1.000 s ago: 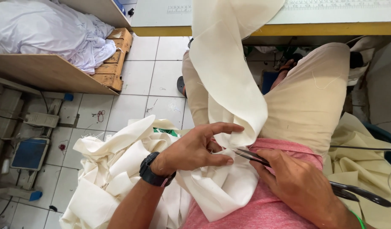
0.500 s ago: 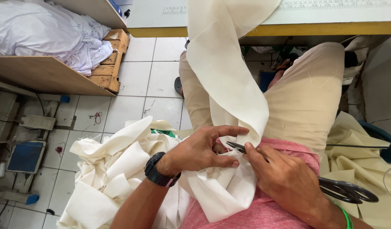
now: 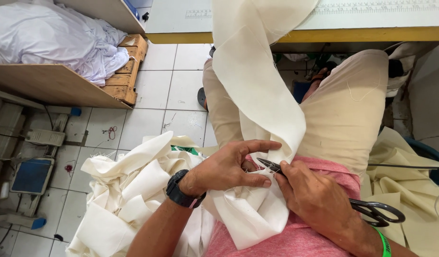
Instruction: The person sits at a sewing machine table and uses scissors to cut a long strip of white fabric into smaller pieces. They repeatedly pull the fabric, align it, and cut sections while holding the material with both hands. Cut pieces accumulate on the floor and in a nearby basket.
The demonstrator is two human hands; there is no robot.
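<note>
My right hand (image 3: 319, 202) grips small thread snips (image 3: 269, 165), blades at the cream fabric strip (image 3: 257, 95) on my lap. My left hand (image 3: 229, 169) pinches that strip just beside the blades. Black scissors (image 3: 376, 212) lie by my right wrist. Cream fabric pile (image 3: 129, 200) on floor left; sewing table (image 3: 181, 21) beyond.

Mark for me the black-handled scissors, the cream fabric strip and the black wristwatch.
black-handled scissors (image 3: 376, 212), head view, on the handle loops beside the right hand (image 3: 319, 202).
cream fabric strip (image 3: 253, 81), head view, on its hanging middle.
black wristwatch (image 3: 181, 190), head view, on the band at the left hand's (image 3: 229, 169) wrist.
</note>
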